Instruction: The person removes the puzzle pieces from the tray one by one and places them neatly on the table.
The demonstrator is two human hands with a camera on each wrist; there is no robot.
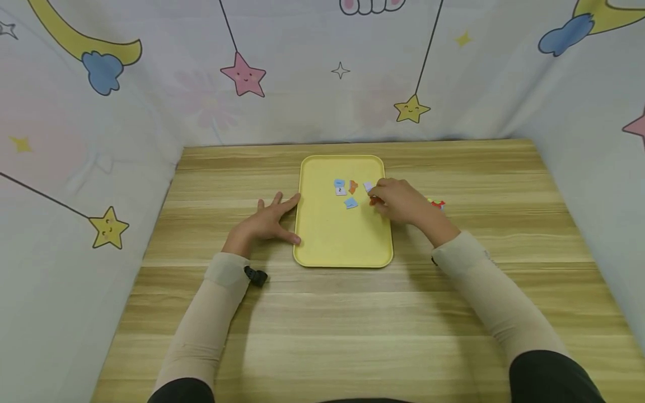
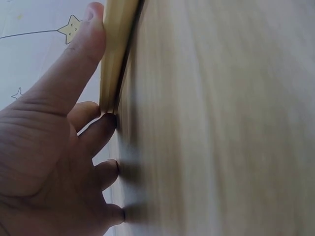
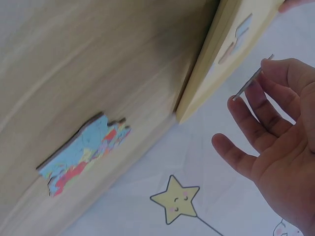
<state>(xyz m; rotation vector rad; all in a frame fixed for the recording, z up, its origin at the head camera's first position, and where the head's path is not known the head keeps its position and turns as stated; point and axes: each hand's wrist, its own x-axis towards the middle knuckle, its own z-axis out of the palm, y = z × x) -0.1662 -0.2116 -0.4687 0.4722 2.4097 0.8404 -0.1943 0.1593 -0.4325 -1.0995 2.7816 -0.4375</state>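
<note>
A yellow tray (image 1: 342,243) lies on the table with several small flat puzzle pieces on it. Among them are a blue and white piece (image 1: 340,187), an orange one (image 1: 353,186) and a blue one (image 1: 350,203). My left hand (image 1: 263,221) is spread at the tray's left side, thumb and a finger touching its rim. Over the tray's right part, my right hand (image 1: 400,201) pinches a thin flat puzzle piece (image 3: 253,76) between thumb and fingertips, seen edge-on in the right wrist view. A pale piece (image 1: 368,186) lies by those fingertips.
Right of the tray, colourful puzzle pieces (image 3: 83,153) lie together on the wooden table (image 1: 322,319), mostly behind my right forearm in the head view. A white cloth (image 1: 312,106) with stars and moons hangs behind the table and along its sides.
</note>
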